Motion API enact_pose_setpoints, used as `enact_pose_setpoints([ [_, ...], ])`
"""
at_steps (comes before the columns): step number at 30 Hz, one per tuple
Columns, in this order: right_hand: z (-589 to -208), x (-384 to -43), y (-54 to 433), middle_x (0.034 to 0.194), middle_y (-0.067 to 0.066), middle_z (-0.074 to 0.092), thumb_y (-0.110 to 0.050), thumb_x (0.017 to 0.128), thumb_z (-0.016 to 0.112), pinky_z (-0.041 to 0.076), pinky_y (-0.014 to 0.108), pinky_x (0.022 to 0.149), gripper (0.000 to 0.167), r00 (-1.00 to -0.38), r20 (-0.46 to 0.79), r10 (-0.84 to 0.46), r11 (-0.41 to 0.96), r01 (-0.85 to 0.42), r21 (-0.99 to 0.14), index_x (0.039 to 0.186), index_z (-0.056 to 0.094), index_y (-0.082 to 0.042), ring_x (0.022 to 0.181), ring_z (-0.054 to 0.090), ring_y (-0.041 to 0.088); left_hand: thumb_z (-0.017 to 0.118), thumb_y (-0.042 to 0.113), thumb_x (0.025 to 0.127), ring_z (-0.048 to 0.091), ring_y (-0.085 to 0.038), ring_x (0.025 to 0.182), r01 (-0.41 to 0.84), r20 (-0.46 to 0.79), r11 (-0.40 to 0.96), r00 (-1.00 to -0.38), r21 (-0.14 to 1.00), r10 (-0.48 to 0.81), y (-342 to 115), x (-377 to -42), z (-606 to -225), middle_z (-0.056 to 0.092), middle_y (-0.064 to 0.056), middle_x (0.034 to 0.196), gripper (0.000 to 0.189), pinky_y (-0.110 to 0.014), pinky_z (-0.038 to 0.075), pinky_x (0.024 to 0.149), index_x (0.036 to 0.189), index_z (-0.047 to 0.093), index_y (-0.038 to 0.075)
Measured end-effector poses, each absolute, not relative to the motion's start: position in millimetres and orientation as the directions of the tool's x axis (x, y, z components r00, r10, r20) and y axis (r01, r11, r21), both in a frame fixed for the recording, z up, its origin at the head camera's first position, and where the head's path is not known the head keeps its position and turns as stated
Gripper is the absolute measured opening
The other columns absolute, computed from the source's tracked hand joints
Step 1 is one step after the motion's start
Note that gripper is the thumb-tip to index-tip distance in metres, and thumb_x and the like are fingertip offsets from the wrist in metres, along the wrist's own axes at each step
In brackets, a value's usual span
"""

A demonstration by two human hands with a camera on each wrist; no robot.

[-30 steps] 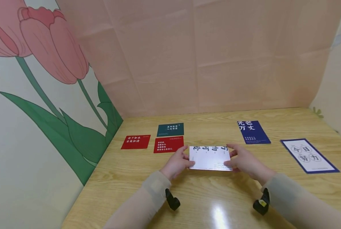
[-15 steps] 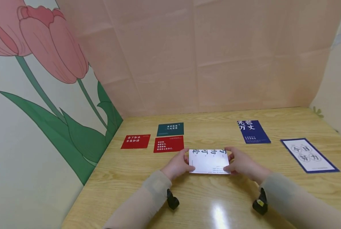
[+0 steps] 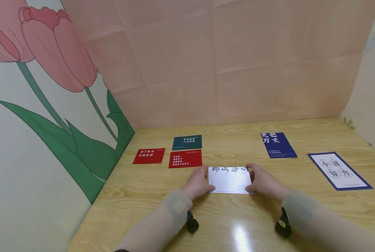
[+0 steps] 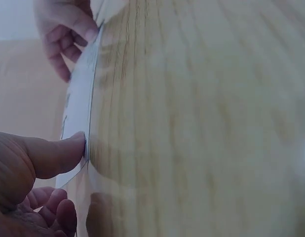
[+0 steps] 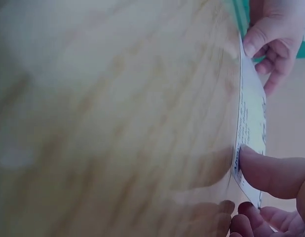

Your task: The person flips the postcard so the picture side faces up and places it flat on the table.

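Note:
A white card (image 3: 230, 180) with large dark characters along its far edge is held between the two hands at the middle of the table. At its left end my left hand (image 3: 197, 182) grips it, thumb on the near corner and fingers at the far side and beneath. The right hand (image 3: 264, 181) pinches the other end in the same way. In the left wrist view the card (image 4: 78, 106) appears nearly edge-on, close above the wood. From the right wrist, small print shows on the card (image 5: 249, 118) beside the thumb.
Left of the hands lie a red card (image 3: 148, 156), a green card (image 3: 187, 142) and a second red card (image 3: 185, 159). A dark blue card (image 3: 278, 145) and a white card with a blue border (image 3: 339, 171) lie to the right. A pink cloth (image 3: 238, 63) hangs behind the wooden table (image 3: 149, 189).
Both hands have brought the white card slightly nearer to me and lower in the head view. Their grip on its ends stays. The other cards have not moved.

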State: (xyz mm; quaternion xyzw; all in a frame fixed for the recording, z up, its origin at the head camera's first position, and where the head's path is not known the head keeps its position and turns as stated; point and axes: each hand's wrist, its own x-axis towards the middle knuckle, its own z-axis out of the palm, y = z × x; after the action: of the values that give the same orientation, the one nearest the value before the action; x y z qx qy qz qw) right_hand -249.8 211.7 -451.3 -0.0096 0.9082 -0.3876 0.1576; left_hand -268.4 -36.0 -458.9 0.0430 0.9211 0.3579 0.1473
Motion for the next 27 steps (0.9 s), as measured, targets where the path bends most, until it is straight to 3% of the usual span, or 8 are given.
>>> enact_pose_setpoints([
  [6, -453.8, -254.8, 211.2, 0.126, 0.025, 0.051, -0.012, 0.072, 0.084, 0.034, 0.059, 0.1, 0.086, -0.956, -0.252, -0.151, 0.745, 0.058, -0.665, 0.141, 0.037, 0.007, 0.105, 0.049, 0.034, 0.085, 0.025, 0.072, 0.047, -0.019, 0.107, -0.015, -0.26, 0.782, -0.947, 0.623, 0.19, -35.9, -272.3, -459.7, 0.049, -0.004, 0.124, 0.08, -0.039, 0.047, 0.092, 0.141, 0.047, 0.016],
  [16, -448.8, -254.4, 211.2, 0.123, 0.023, 0.049, -0.016, 0.074, 0.083, 0.038, 0.056, 0.096, 0.084, -0.946, -0.282, -0.157, 0.792, 0.05, -0.609, 0.141, 0.038, 0.009, 0.101, 0.046, 0.033, 0.084, 0.028, 0.073, 0.045, -0.017, 0.106, -0.006, -0.304, 0.807, -0.928, 0.591, 0.215, -37.6, -272.4, -455.3, 0.047, -0.002, 0.122, 0.082, -0.035, 0.046, 0.091, 0.145, 0.044, 0.019],
  [22, -449.0, -251.8, 212.3, 0.122, 0.021, 0.05, -0.018, 0.076, 0.082, 0.041, 0.05, 0.091, 0.083, -0.946, -0.281, -0.165, 0.794, 0.041, -0.606, 0.142, 0.038, 0.007, 0.1, 0.046, 0.031, 0.083, 0.029, 0.074, 0.044, -0.017, 0.111, 0.05, -0.269, 0.819, -0.931, 0.572, 0.245, -37.9, -273.8, -458.3, 0.046, -0.001, 0.128, 0.08, -0.036, 0.045, 0.094, 0.144, 0.045, 0.024],
  [27, -441.5, -232.3, 204.4, 0.128, 0.027, 0.05, -0.022, 0.08, 0.078, 0.04, 0.06, 0.094, 0.074, -0.966, -0.126, -0.225, 0.834, -0.124, -0.538, 0.14, 0.043, 0.003, 0.109, 0.052, 0.04, 0.082, 0.03, 0.075, 0.038, -0.019, 0.124, 0.128, -0.237, 0.838, -0.927, 0.53, 0.292, -37.8, -273.5, -458.2, 0.042, 0.004, 0.141, 0.077, -0.043, 0.039, 0.102, 0.142, 0.046, 0.032],
])
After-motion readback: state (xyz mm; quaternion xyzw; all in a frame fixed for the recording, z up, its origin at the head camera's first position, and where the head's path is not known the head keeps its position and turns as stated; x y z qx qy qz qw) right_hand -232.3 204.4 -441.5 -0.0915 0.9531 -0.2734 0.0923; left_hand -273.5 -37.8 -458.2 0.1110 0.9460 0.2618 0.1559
